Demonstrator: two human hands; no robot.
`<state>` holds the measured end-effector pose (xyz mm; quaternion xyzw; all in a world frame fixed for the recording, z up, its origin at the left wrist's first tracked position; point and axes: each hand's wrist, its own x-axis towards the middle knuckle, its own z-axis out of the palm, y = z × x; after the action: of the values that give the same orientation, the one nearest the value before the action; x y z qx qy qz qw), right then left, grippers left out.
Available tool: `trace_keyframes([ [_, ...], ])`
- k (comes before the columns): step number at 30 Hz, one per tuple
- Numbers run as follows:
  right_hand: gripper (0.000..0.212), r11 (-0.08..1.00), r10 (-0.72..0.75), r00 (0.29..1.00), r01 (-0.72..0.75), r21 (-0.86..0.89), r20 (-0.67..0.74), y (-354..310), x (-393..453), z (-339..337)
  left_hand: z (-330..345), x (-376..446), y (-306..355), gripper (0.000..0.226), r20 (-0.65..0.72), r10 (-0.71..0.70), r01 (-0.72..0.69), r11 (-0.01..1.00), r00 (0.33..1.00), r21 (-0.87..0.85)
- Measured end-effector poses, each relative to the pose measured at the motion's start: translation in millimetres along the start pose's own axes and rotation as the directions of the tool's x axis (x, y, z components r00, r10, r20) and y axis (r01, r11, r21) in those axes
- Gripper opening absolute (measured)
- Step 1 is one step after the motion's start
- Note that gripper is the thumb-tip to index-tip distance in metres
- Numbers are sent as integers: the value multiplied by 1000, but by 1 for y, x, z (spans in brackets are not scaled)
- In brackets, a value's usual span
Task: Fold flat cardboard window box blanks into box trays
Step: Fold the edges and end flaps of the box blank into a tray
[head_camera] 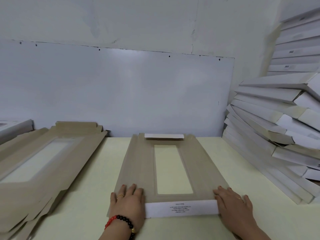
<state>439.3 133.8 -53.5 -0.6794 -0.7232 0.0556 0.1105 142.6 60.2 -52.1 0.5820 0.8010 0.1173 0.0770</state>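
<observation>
A flat brown cardboard blank (138, 163) with a long rectangular window lies on the pale table (90, 179) in front of me. Its near flap (181, 209), white with small printed text, is folded back over the blank. The far flap (164, 136) is folded over too, white side up. My left hand (129, 203) lies flat on the blank's near left corner, fingers straight. My right hand (233, 203) presses the near right corner beside the folded flap, fingers straight.
A stack of flat brown window blanks (39, 161) lies at the left, reaching the table's front edge. Folded white box trays (270, 129) are piled high at the right against the wall. A white board (121, 92) stands behind the table.
</observation>
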Motion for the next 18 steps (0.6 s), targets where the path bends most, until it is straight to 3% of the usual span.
trace_keyframes([
  [4, 40, 991, -109, 991, 114, 67, -75, -3, -3, -8, -5, -4, -6, 43, -69, 34, -45, 984, 997, -173],
  [7, 35, 937, -134, 987, 154, 314, -85, -6, -2, -15, -11, -8, -12, 38, -106, 70, -92, 971, 992, -222],
  [9, 36, 867, -126, 992, 121, 483, -23, -3, -3, -23, -13, -13, -12, 36, -116, 122, -142, 972, 986, -186],
  [11, 32, 832, -171, 982, 101, 546, 78, 1, -4, -28, -13, -18, -12, 28, -109, 176, -191, 971, 978, -145],
  [15, 23, 849, -282, 942, 157, 505, 180, 4, -8, -34, -11, -28, -14, 38, -20, 238, -239, 969, 971, -62],
  [18, 30, 910, -348, 914, 276, 310, 206, 2, -13, -31, -14, -35, -16, 38, -3, 257, -256, 964, 967, -70],
])
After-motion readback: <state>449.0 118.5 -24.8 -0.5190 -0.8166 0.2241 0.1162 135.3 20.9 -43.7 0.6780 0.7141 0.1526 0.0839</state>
